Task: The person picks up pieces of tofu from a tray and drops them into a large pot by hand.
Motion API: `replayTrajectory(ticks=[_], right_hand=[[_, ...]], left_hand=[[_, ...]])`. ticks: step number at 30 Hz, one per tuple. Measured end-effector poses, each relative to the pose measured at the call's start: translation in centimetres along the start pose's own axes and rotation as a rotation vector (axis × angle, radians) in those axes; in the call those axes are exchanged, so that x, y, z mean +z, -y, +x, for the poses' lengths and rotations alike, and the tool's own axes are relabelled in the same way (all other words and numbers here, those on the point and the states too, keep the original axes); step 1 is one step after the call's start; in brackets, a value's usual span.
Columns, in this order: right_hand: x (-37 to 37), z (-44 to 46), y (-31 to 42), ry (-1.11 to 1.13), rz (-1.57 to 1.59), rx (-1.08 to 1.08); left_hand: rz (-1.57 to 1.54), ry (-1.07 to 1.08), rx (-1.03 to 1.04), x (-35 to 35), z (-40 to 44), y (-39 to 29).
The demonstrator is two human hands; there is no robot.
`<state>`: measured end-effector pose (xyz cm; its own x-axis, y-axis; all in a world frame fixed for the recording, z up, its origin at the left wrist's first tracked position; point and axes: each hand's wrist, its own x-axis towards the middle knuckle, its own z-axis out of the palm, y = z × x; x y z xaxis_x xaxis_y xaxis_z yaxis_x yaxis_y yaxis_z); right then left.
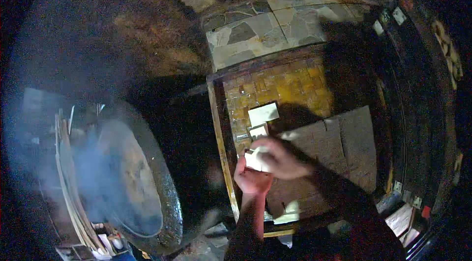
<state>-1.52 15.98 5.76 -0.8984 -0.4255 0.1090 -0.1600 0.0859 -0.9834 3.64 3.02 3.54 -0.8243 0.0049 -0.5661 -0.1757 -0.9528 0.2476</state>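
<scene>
My left hand is closed around a small white block, palm up, near the middle of the view. My right hand lies over the same white block from the right, its fingers bent onto it. The block's right part is hidden under those fingers. Just beyond my hands, a small pale open box rests on the woven yellow-brown mat. A flat white rectangle lies beyond that box.
Brown cardboard covers the near right of the mat. At the left, smoke drifts over a large round pan and a bundle of long thin strips. Stone paving borders the far side. Dark rails run along the right.
</scene>
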Motion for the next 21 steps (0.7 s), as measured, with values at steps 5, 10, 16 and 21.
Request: replayTrajectory(ticks=[5,10,16,21], right_hand=[[-0.1,2.1,2.8,0.055,-0.414,-0.113],[-1.1,3.9,-3.4,0.014,-0.766,-0.372],[-0.3,2.0,-4.4,0.234,-0.368,0.000],[-0.1,0.3,1.8,-0.003,0.001,-0.025]], left_hand=[[0.043,0.037,0.094,-1.4,-0.1,-0.4],[-0.268,0.194,-0.128,-0.5,-1.4,-1.6],[-0.144,0.123,-0.053,0.8,-1.9,-3.1],[-0.091,0.134,0.163,-3.1,0.2,-2.9]])
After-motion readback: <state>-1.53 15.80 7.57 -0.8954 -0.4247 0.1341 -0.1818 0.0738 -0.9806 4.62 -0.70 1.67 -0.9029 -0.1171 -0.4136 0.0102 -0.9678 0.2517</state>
